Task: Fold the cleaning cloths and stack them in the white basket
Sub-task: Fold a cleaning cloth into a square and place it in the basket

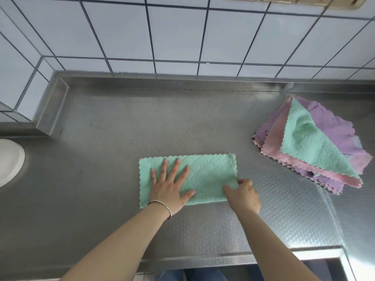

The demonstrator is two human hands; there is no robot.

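I was looking at what seemed a kitchen. A stainless steel counter (182, 122) with a raised rim filled the frame's middle, and white tiled wall (182, 33) ran across the top.

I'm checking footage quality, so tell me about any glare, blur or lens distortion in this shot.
Head view: wide-angle bending curves the wall tiles and counter edge; soft glare on the steel counter at lower right; overexposed white object at left; slightly soft overall, though the green cloth weave stays readable.
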